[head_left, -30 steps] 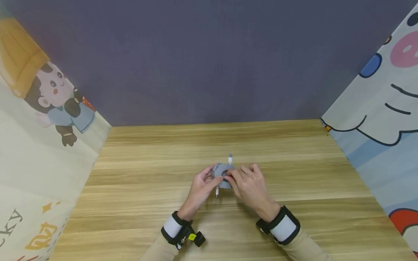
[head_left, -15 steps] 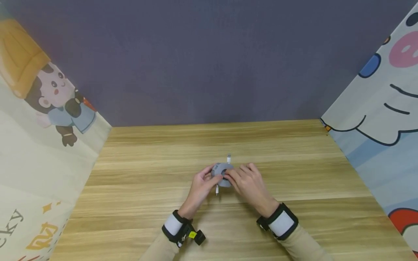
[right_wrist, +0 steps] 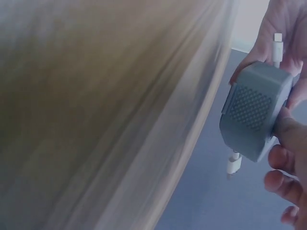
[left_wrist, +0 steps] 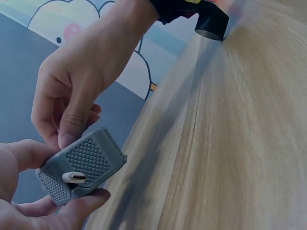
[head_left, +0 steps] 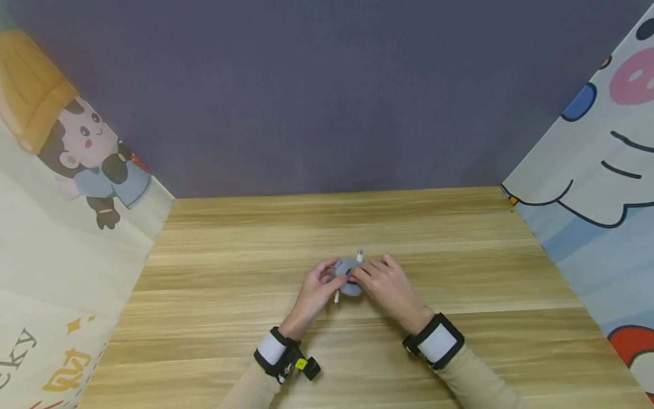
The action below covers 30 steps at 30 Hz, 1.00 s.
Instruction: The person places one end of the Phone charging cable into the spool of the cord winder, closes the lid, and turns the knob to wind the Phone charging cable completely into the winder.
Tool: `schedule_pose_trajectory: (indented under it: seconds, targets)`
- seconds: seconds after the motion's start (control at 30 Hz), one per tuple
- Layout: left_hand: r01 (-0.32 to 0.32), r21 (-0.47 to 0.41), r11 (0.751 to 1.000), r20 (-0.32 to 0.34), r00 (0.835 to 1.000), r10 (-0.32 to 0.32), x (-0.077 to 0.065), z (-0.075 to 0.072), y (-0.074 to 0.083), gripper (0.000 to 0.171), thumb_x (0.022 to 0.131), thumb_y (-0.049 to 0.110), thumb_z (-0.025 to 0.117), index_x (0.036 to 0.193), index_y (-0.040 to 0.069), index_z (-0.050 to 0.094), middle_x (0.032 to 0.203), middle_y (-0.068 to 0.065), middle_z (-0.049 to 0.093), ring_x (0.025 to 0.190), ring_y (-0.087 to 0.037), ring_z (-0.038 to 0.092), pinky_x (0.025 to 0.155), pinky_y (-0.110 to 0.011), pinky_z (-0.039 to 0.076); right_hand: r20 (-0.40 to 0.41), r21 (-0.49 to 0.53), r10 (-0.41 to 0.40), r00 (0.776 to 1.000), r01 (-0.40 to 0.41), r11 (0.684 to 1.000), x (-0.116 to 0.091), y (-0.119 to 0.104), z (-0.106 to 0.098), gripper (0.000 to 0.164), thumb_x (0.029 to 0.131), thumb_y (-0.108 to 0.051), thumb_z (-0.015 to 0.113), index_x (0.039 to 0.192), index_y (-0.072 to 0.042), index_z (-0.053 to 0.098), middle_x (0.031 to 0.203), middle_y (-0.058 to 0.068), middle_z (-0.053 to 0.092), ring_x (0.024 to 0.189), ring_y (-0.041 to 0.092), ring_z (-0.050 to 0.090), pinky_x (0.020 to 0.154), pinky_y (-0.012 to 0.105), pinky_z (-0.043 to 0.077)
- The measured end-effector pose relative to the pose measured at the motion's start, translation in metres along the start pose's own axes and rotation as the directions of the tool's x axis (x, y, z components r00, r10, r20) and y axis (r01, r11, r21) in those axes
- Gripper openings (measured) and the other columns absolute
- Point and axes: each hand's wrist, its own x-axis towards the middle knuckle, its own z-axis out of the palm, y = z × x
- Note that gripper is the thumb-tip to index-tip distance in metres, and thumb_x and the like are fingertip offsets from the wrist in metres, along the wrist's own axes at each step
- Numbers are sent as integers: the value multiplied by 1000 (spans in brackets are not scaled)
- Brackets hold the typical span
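Note:
A grey, faceted cable winder (head_left: pixel 350 287) with a round middle opening is held between both hands above the table. Diamond-textured panels cover its outer wall, plain in the left wrist view. My left hand (head_left: pixel 318 288) grips it from the left, thumb on the near face. Fingers and thumb of my right hand (head_left: pixel 385 287) come together at its middle opening, pinching there; their tips are partly hidden. A white USB plug (head_left: pixel 360 255) sticks out at the far side. From the near side pokes a small white USB-C connector (left_wrist: pixel 74 178).
The wood-grain table (head_left: pixel 230 238) lies beneath the hands. A dark wall (head_left: pixel 337 102) rises behind it, with cartoon-printed panels on the left (head_left: pixel 51 238) and right (head_left: pixel 587 227). Both wrists wear black straps; a small camera (head_left: pixel 311 369) juts from the left one.
The winder has tilted slightly, and its far USB plug sits a little nearer. The near connector has shifted slightly left. My right hand and wrist have moved a little up and left.

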Motion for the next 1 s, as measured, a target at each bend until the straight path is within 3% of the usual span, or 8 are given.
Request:
schedule_pose_trajectory:
  seconds: [0.33,0.43,0.5,0.6,0.83,1.0]
  targets:
    - [-21,223,975,30,999,14,-1,-2,-3,63,99,20,69,152,-4,44,139,-26,60,118,-34,65,76,-19,56,125,-37,-55,991,60,998,3,2,4,10,89,-22,75,98,-21,73,95,-2,77,86,18,70,70,32,37]
    - [-44,275,960,41,999,34,-1,-2,-4,66,99,21,69,153,-6,41,142,-27,58,121,-34,64,84,-26,59,154,-48,-73,985,81,996,4,2,5,12,87,-22,79,97,-21,71,94,-1,78,86,18,70,70,32,36]
    - [-68,322,944,42,997,57,-1,-2,-4,67,99,22,68,152,-8,41,145,-27,56,130,-34,59,99,-33,56,165,-54,-83,983,93,994,6,3,5,14,87,-22,79,96,-21,70,92,-1,77,84,18,69,70,31,36]
    - [-84,382,920,42,996,74,0,-2,-4,66,100,24,67,152,-7,42,148,-27,53,135,-36,55,109,-44,50,163,-58,-90,982,101,993,7,3,6,14,86,-22,81,95,-20,70,89,-1,77,80,19,68,70,31,36]
    - [-106,523,846,37,994,102,-1,0,-2,59,98,23,69,147,-4,51,146,-26,56,132,-39,57,107,-51,51,194,-74,-107,975,123,990,8,4,12,15,86,-20,79,97,-19,69,88,0,76,79,19,68,69,32,36]
    - [-97,539,837,24,995,100,-1,1,-2,58,98,23,70,147,-3,52,145,-26,56,132,-39,56,107,-51,51,192,-71,-96,977,111,991,8,4,13,15,86,-19,80,96,-19,69,88,0,76,80,20,69,69,32,37]
